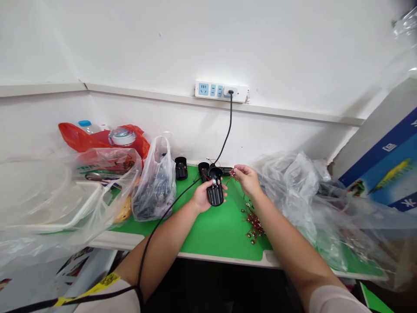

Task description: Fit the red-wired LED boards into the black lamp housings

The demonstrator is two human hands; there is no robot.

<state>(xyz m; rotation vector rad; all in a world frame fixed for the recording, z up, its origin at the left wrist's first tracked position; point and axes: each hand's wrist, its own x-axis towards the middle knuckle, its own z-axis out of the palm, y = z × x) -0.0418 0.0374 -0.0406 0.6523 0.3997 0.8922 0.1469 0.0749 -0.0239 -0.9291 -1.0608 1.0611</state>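
My left hand grips a black ribbed plastic housing over the green table mat. Small metal parts and thin red wires show at the housing's upper part. To its right, my right hand pinches a thin red wire with a small part at its end. A bunch of small metal parts on red wires lies on the mat beside my right forearm. More black housings stand near the wall, one at the left and others just behind my left hand.
A black cable runs from the power strip down across my left arm. Clear plastic bags and a red bag crowd the left. Crumpled plastic and a blue-and-white box are at the right.
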